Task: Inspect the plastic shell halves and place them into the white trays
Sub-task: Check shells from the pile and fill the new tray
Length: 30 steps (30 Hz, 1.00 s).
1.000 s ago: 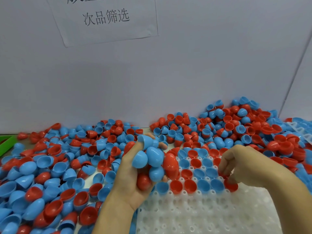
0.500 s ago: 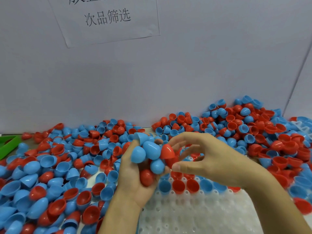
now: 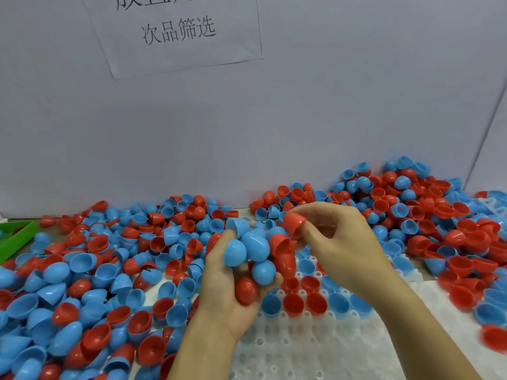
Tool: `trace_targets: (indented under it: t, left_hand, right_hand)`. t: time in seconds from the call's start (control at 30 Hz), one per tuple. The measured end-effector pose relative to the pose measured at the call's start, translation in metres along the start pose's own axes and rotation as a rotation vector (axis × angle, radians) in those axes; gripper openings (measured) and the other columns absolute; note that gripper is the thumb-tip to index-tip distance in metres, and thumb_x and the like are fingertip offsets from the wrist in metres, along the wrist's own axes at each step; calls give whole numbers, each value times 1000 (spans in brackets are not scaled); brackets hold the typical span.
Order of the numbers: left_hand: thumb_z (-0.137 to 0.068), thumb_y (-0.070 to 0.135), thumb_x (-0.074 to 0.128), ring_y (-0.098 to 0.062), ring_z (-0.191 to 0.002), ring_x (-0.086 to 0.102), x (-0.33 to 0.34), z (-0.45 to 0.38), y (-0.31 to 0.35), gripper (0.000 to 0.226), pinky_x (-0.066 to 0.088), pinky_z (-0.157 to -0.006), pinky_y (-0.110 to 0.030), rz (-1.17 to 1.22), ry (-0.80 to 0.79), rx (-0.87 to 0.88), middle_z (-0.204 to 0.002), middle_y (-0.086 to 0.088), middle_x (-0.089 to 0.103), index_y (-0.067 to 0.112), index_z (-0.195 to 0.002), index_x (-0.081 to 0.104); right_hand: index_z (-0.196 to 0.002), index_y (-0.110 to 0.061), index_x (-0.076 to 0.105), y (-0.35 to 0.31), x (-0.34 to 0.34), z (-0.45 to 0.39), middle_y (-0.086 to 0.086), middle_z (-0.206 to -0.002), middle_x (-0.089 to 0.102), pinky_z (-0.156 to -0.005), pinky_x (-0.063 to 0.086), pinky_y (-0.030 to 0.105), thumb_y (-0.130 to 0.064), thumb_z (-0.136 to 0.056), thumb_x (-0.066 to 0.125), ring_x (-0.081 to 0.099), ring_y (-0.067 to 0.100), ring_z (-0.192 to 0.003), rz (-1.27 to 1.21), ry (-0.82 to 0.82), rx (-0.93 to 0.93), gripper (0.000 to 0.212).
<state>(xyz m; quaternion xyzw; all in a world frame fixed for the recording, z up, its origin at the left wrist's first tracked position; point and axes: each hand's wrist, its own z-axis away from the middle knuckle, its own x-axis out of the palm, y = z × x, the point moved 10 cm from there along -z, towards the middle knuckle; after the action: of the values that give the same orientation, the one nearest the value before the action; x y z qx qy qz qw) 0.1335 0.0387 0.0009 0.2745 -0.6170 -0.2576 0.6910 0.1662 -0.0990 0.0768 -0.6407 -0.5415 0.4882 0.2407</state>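
Note:
My left hand (image 3: 225, 300) cups a handful of shell halves (image 3: 253, 249), several blue and red, held above the near-left corner of the white tray (image 3: 315, 349). My right hand (image 3: 340, 242) pinches a single red shell half (image 3: 293, 223) between thumb and fingers, just right of the handful. The tray's far rows hold several red and blue halves (image 3: 304, 300) seated in its round pockets. Its near rows show bare pockets.
Loose red and blue shell halves cover the table in a wide pile on the left (image 3: 90, 270) and a higher heap at the back right (image 3: 411, 204). A green bin (image 3: 16, 237) sits at the far left. A grey wall with a paper sign (image 3: 178, 31) stands behind. Another white tray edge (image 3: 493, 204) shows at the far right.
My right hand has come from the tray's right side to the handful and has drawn one red half out of it. My left hand stays put with its handful.

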Motion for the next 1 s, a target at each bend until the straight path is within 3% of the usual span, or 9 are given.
trace_targets:
  t: [0.17, 0.3, 0.37, 0.43, 0.53, 0.63, 0.8, 0.9, 1.0]
  left_hand:
    - [-74, 49, 59, -21, -53, 64, 2, 1, -3, 36, 52, -41, -30, -15, -8, -33, -70, -9, 69, 20, -65, 78]
    - [-78, 48, 59, -21, -54, 64, 7, 3, -5, 38, 52, -43, -31, -31, -46, -62, -74, -9, 69, 18, -88, 80]
    - [-82, 47, 57, -21, -54, 64, 6, 2, -5, 43, 52, -42, -31, -15, -41, -63, -76, -11, 68, 15, -106, 73]
    - [-82, 47, 57, -22, -52, 63, 4, 2, -6, 46, 52, -40, -31, 20, -24, -71, -77, -11, 68, 14, -112, 69]
    - [-78, 48, 60, -23, -53, 63, 0, 2, -8, 44, 51, -40, -30, 58, 9, -99, -77, -13, 68, 12, -104, 69]
    - [-77, 47, 62, -24, -55, 64, -2, 2, -10, 41, 51, -41, -30, 55, 13, -104, -79, -14, 68, 11, -96, 69]
    - [-71, 48, 63, -23, -59, 65, 1, 1, -9, 37, 52, -44, -30, -40, -36, -87, -80, -13, 69, 15, -78, 79]
    - [-68, 49, 63, -21, -58, 65, 7, 1, -9, 33, 51, -44, -29, -96, -76, -77, -74, -9, 69, 21, -71, 79]
    - [-69, 49, 63, -24, -62, 68, 3, 0, -8, 32, 53, -46, -30, -85, -52, -72, -75, -11, 71, 21, -72, 79]
  right_hand:
    - [-87, -29, 49, 3, -5, 3, -1, -63, 71, -55, 54, 17, -25, -91, 69, 68, 11, -55, -28, 90, 41, 21]
    - [-77, -31, 57, 1, 0, 5, 1, -64, 71, -54, 58, 33, -15, -90, 70, 68, 15, -53, -15, 85, 43, 24]
    - [-77, -32, 60, 0, 1, 5, -1, -66, 71, -51, 57, 30, -13, -90, 71, 68, 13, -52, -28, 94, 45, 25]
    - [-80, -32, 64, -1, 2, 5, -3, -68, 72, -51, 57, 27, -13, -92, 69, 70, 12, -55, -50, 88, 45, 23]
    - [-86, -31, 73, -3, 7, 4, -8, -74, 74, -65, 60, 31, -12, -94, 64, 71, 10, -68, 16, 31, 15, 22]
    - [-87, -36, 74, -5, 15, 5, -21, -82, 72, -75, 56, 19, -23, -92, 66, 68, 2, -80, 98, -70, -7, 16]
    - [-80, -44, 67, -10, 15, 5, -12, -77, 64, -66, 52, 22, -25, -84, 76, 57, 13, -66, 213, -105, -29, 22]
    - [-80, -36, 69, -14, 12, 5, -9, -69, 65, -61, 51, 18, -17, -85, 74, 57, 7, -58, 258, -83, -48, 21]
    - [-82, -28, 76, -9, 0, 2, -4, -58, 61, -49, 43, 13, -10, -84, 72, 48, 3, -47, 142, -32, 17, 18]
